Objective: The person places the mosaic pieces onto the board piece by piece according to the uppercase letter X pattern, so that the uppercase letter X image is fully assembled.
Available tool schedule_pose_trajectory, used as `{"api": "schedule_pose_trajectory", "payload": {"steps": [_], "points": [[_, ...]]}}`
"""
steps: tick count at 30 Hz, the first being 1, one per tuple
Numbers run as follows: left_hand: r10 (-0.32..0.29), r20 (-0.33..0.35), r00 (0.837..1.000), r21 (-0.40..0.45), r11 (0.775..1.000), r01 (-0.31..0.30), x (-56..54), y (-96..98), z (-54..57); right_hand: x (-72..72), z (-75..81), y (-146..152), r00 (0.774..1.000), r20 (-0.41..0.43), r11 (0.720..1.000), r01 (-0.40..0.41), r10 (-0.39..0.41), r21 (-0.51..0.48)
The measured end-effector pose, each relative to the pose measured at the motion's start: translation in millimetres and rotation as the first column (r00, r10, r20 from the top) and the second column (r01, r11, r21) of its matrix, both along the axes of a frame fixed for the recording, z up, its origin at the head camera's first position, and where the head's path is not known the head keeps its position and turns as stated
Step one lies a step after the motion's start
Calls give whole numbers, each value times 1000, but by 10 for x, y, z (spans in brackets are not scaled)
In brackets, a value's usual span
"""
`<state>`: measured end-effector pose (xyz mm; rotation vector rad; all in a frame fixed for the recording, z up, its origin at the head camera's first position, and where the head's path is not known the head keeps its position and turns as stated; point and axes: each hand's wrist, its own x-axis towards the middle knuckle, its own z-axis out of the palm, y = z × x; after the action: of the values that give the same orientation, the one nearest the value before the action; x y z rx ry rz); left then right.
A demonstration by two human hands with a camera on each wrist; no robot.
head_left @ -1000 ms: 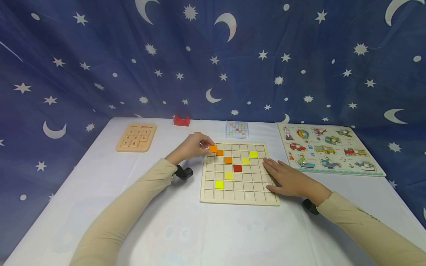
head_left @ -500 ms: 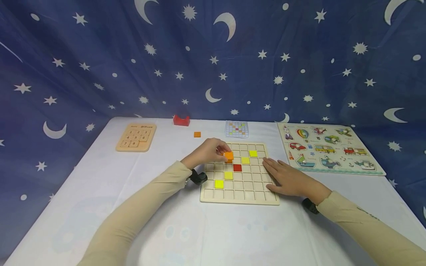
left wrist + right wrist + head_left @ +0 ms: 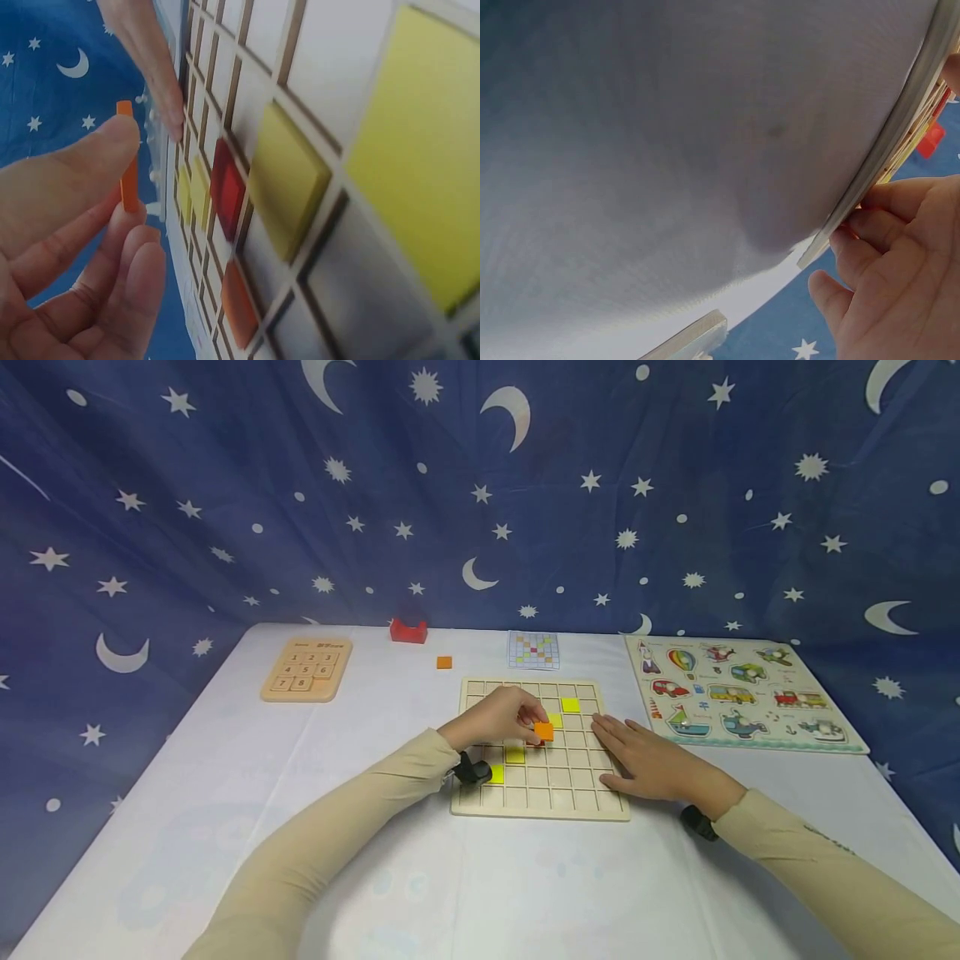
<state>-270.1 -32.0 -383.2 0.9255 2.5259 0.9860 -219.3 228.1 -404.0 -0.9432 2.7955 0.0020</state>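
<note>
My left hand (image 3: 501,717) pinches an orange square tile (image 3: 543,732) between thumb and fingers above the wooden grid board (image 3: 562,778). The left wrist view shows that tile edge-on, raised off the grid. Under it in the head view is a red tile (image 3: 537,744), mostly covered. Yellow tiles (image 3: 571,705) lie in several cells on a diagonal. Another orange tile (image 3: 238,306) sits in a cell, seen in the left wrist view; my left hand hides it in the head view. My right hand (image 3: 641,764) rests with extended fingers on the board's right edge.
One loose orange tile (image 3: 444,662) lies behind the board, near a red holder (image 3: 408,632). A printed pattern card (image 3: 533,651) is at the back. A number puzzle (image 3: 306,670) stands left, and a vehicle picture puzzle (image 3: 742,697) lies right.
My left hand has carried the orange tile rightward and nearer, from the board's upper left corner to over the red tile near its middle. The right hand has stayed put.
</note>
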Motion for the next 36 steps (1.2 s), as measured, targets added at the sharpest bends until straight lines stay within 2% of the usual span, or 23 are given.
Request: {"api": "schedule_pose_trajectory", "payload": {"steps": [9, 29, 36], "points": [[-7, 16, 1000, -67, 998, 8, 34, 120, -17, -4, 0, 11, 1000, -14, 1000, -11, 11, 1], [-24, 31, 999, -107, 994, 28, 61, 235, -122, -6, -16, 12, 1000, -10, 1000, -4, 4, -7], [-30, -2, 1000, -122, 992, 30, 95, 267, -105, -7, -28, 17, 1000, -14, 1000, -3, 2, -7]]}}
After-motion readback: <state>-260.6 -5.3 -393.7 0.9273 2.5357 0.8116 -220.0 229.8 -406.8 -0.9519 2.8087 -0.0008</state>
